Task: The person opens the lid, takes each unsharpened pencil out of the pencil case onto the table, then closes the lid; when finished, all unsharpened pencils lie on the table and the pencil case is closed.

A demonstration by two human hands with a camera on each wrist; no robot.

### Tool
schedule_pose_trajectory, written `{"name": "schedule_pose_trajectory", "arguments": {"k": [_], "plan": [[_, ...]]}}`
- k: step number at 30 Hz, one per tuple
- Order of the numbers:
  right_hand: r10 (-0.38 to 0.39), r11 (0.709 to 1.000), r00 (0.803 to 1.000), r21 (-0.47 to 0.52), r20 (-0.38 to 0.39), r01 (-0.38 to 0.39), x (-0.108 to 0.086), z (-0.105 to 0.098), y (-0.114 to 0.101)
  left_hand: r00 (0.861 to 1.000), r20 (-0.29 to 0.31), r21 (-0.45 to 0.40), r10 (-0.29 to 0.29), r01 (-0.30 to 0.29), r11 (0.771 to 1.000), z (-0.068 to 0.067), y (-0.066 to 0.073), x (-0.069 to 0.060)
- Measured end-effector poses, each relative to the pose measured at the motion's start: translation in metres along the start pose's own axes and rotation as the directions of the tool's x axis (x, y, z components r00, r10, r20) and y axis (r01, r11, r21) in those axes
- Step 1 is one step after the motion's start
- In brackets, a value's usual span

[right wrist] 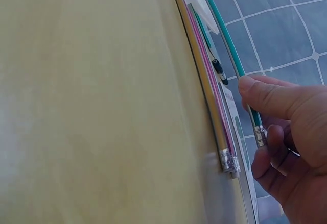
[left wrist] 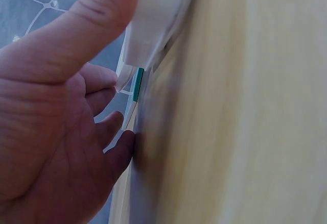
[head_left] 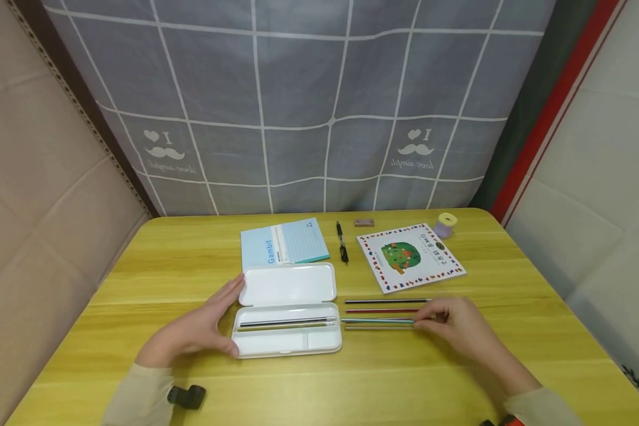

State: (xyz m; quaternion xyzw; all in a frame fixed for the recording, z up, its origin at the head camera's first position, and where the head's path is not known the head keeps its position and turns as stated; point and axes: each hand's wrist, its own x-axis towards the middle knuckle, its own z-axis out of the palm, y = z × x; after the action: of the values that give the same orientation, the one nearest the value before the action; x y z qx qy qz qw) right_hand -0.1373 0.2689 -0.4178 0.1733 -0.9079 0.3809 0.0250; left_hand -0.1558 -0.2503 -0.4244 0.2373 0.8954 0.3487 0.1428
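An open white pencil case point(head_left: 270, 342) lies on the table, its lid point(head_left: 290, 286) folded back. Inside its tray are a dark and a yellowish pencil point(head_left: 284, 325). My left hand point(head_left: 202, 328) spans the case's left side, thumb touching the tray's front corner and fingers beside the lid. In the left wrist view those fingers look loosely bent. My right hand point(head_left: 460, 325) pinches a green pencil point(right wrist: 232, 53) near its eraser end, above the table. Beside it lie a dark pencil point(head_left: 378, 302), a red pencil point(head_left: 378, 310) and a yellow pencil point(right wrist: 202, 71).
Behind the case lies a light-blue notebook point(head_left: 306, 239). A black pen point(head_left: 342, 242), an eraser point(head_left: 364, 223), a white picture book point(head_left: 370, 251) and a yellow-and-purple round container point(head_left: 445, 226) are toward the back. A grey checked curtain point(head_left: 298, 77) hangs behind the table.
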Motion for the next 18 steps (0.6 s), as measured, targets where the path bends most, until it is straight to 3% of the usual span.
{"name": "schedule_pose_trajectory", "arguments": {"k": [3,18], "plan": [[0.03,1.0,0.999,-0.007,0.018,-0.03,-0.003,0.001,0.003,1.0,0.0,-0.003,0.0,0.0,1.0,0.0,0.001,0.0],[0.033,0.999,0.999,-0.026,0.013,-0.033,-0.013,0.01,0.009,1.0,-0.005,0.017,0.009,-0.009,1.0,0.001,-0.004,0.0]]}}
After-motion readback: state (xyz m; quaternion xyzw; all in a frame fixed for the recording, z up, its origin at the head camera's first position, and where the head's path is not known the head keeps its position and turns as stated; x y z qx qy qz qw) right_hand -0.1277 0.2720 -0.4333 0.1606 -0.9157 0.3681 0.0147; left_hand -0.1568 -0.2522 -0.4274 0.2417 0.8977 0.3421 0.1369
